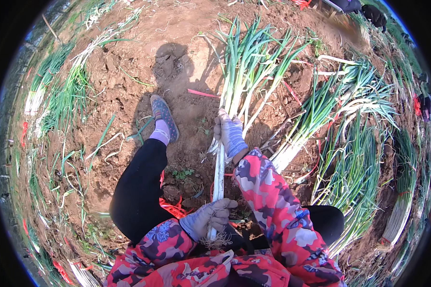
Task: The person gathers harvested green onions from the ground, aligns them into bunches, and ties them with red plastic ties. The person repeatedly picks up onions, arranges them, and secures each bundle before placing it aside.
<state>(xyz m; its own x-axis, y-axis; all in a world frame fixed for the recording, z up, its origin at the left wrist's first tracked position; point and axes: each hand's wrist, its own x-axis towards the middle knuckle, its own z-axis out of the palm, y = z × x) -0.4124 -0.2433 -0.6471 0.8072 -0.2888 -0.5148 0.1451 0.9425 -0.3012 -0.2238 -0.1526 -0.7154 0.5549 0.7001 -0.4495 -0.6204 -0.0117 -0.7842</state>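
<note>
My left hand (207, 219), in a grey work glove, grips the root end of long white green-onion stalks (219, 175). Stringy roots hang out below that fist, close to my jacket. Farther up, my right hand (231, 132), gloved as well, is closed around the same stalks just below the green part. Beyond it, green leaves (246, 53) fan out over the soil. Other white onion stems lie beside and partly behind the right hand, so which stalks it holds there is hard to tell.
A pile of green onions (352, 179) lies to the right, near a tied bundle (402, 201). More onion bundles (45, 79) rest at the left. Red plastic ties (175, 208) are scattered between my legs. My shoe (164, 116) is on bare soil; people (373, 16) appear at the far right.
</note>
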